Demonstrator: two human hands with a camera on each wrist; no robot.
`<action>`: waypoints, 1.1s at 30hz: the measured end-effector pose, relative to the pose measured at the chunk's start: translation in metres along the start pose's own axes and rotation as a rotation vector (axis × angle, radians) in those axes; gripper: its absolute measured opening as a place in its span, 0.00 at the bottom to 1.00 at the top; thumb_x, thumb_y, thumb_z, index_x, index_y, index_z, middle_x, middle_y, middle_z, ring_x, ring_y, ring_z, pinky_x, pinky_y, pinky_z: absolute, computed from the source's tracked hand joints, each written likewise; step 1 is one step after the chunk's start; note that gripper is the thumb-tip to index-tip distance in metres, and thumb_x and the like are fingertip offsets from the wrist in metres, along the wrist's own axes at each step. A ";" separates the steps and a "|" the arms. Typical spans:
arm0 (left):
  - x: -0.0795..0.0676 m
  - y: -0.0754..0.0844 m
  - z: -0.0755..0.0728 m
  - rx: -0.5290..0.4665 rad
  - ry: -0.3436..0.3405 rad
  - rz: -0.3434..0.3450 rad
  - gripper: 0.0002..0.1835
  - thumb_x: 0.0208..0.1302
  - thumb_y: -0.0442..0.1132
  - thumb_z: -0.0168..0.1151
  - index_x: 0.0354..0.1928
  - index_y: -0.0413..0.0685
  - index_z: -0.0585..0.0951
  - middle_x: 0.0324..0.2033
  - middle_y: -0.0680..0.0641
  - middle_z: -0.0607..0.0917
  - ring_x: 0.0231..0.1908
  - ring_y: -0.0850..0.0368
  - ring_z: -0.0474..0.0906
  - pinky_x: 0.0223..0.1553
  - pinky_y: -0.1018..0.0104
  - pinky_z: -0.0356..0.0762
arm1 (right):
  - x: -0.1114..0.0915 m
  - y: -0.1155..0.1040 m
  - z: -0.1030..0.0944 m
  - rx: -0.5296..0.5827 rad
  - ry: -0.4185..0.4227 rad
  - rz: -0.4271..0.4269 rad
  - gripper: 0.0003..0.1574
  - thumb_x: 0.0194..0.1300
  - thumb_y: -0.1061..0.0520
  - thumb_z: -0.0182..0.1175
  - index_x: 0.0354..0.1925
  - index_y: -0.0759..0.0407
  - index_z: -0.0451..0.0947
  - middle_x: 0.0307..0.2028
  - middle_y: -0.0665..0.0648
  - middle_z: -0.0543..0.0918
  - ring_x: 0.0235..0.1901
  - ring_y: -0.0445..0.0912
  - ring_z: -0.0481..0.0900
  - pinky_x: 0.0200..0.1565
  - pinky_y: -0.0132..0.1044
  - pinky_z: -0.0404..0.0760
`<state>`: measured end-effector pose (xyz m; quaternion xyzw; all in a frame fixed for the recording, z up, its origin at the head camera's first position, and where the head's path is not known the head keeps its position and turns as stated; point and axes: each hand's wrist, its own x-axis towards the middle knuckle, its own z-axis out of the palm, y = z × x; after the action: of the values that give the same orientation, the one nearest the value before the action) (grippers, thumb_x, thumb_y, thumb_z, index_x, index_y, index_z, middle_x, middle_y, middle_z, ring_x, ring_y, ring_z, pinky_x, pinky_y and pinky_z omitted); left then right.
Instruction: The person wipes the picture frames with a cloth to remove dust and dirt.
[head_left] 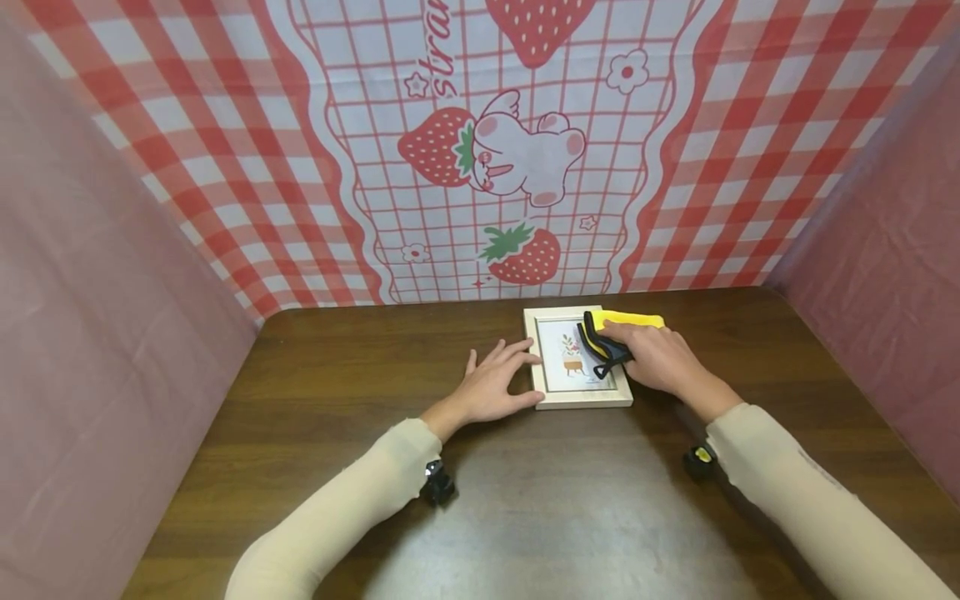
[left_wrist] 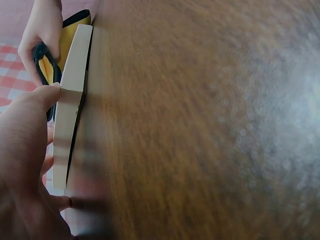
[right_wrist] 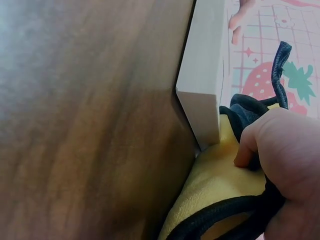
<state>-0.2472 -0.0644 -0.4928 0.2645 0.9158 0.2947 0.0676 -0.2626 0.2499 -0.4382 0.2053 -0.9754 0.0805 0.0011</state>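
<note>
A cream-coloured picture frame (head_left: 581,400) lies flat on the table, with a picture of a potted plant (head_left: 572,365) inside it. At its left side my left hand (head_left: 491,387) is spread, fingertips on the left border and thumb at the near left corner. My right hand (head_left: 663,358) grips a folded yellow cleaning cloth (head_left: 637,320) with black edging and a black hanging loop, held over the right part of the picture. In the right wrist view the cloth (right_wrist: 220,175) drapes past the frame's corner (right_wrist: 202,107), bunched under curled fingers.
The brown wooden table (head_left: 360,358) ends at a red-and-white strawberry-print cloth (head_left: 517,150) hanging behind. Pink cloth walls stand on the left (head_left: 112,317) and right (head_left: 877,250). The frame lies near the table's back edge.
</note>
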 end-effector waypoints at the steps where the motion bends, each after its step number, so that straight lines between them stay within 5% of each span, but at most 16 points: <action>1: 0.002 -0.003 0.002 -0.005 0.006 0.002 0.35 0.74 0.65 0.69 0.78 0.65 0.77 0.91 0.57 0.61 0.92 0.33 0.50 0.83 0.12 0.33 | 0.002 0.000 0.000 0.002 0.002 0.004 0.43 0.65 0.68 0.73 0.77 0.60 0.79 0.72 0.70 0.85 0.56 0.66 0.88 0.57 0.73 0.90; 14: -0.006 0.011 -0.010 0.004 -0.032 -0.001 0.34 0.77 0.64 0.66 0.79 0.63 0.76 0.91 0.55 0.60 0.91 0.31 0.50 0.83 0.11 0.36 | 0.027 0.007 0.000 0.029 -0.013 0.054 0.42 0.66 0.66 0.72 0.77 0.59 0.79 0.69 0.72 0.86 0.59 0.68 0.86 0.64 0.75 0.86; 21: -0.001 -0.001 -0.003 -0.001 -0.015 0.027 0.36 0.75 0.72 0.64 0.78 0.69 0.76 0.91 0.58 0.60 0.91 0.30 0.51 0.82 0.09 0.38 | 0.036 0.009 -0.002 0.024 -0.026 0.067 0.42 0.67 0.67 0.71 0.77 0.60 0.78 0.70 0.73 0.85 0.64 0.69 0.85 0.65 0.76 0.84; 28: -0.006 0.010 -0.011 -0.024 -0.045 0.008 0.35 0.77 0.64 0.66 0.79 0.62 0.76 0.92 0.54 0.59 0.91 0.29 0.49 0.83 0.11 0.33 | 0.040 0.010 -0.004 0.018 -0.043 0.082 0.42 0.67 0.67 0.70 0.78 0.59 0.78 0.72 0.73 0.84 0.66 0.70 0.85 0.66 0.77 0.83; 33: 0.000 -0.001 -0.002 -0.029 -0.035 0.010 0.34 0.77 0.66 0.65 0.80 0.68 0.75 0.92 0.58 0.58 0.92 0.32 0.47 0.83 0.11 0.32 | 0.038 0.010 -0.003 0.021 -0.059 0.080 0.43 0.67 0.67 0.70 0.78 0.59 0.77 0.73 0.73 0.83 0.65 0.70 0.84 0.66 0.77 0.83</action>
<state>-0.2489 -0.0664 -0.4916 0.2733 0.9087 0.3036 0.0861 -0.3017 0.2438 -0.4351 0.1683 -0.9816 0.0845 -0.0329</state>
